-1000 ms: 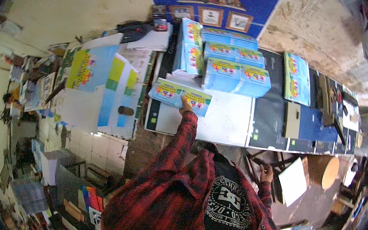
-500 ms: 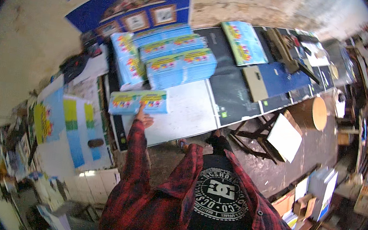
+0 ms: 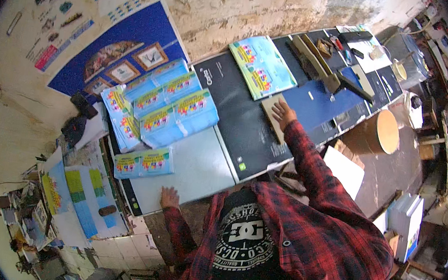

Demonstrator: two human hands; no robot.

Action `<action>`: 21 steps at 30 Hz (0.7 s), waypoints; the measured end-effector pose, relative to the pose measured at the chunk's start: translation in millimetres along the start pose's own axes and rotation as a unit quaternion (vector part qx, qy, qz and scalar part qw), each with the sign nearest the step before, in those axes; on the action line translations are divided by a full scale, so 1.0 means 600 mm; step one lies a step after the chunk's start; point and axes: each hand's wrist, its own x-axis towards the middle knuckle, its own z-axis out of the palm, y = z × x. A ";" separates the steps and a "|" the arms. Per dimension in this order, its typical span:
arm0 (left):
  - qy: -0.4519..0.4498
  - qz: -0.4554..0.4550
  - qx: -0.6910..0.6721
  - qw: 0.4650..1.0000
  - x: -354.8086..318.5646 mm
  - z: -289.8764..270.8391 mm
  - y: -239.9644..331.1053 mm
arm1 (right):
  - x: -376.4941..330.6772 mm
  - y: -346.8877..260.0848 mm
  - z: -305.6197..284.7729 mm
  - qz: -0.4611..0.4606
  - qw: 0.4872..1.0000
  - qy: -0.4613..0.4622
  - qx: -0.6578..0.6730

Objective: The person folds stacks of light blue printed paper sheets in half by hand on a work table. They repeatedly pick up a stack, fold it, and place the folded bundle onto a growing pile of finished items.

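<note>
My left hand (image 3: 169,197) is open at the front edge of the pale board (image 3: 202,165), fingers spread, holding nothing. Just beyond it lies a small stack of light-blue printed sheets (image 3: 145,163). Farther back, larger stacks of the same colourful sheets (image 3: 179,118) sit side by side, with another stack (image 3: 120,117) turned crosswise at their left. My right hand (image 3: 283,115) is reached out with fingers apart, over or on a beige strip (image 3: 273,128) beside a dark blue sheet (image 3: 322,104); contact is unclear. Behind it lies a flat light-blue printed stack (image 3: 262,67).
A wooden trough-like piece (image 3: 316,62) and small tools stand at the table's far right. A round-topped drum (image 3: 388,131) and a white panel (image 3: 343,172) stand beyond the table's front edge. Printed sheets (image 3: 82,196) lie on a surface at left.
My left hand has come off the small stack and drawn back toward the table edge. My right hand, unseen before, now stretches over the table. The view has shifted.
</note>
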 end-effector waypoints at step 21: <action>0.179 -0.006 0.230 0.957 -0.264 0.259 -0.154 | 0.294 0.003 0.079 0.115 0.944 0.260 0.169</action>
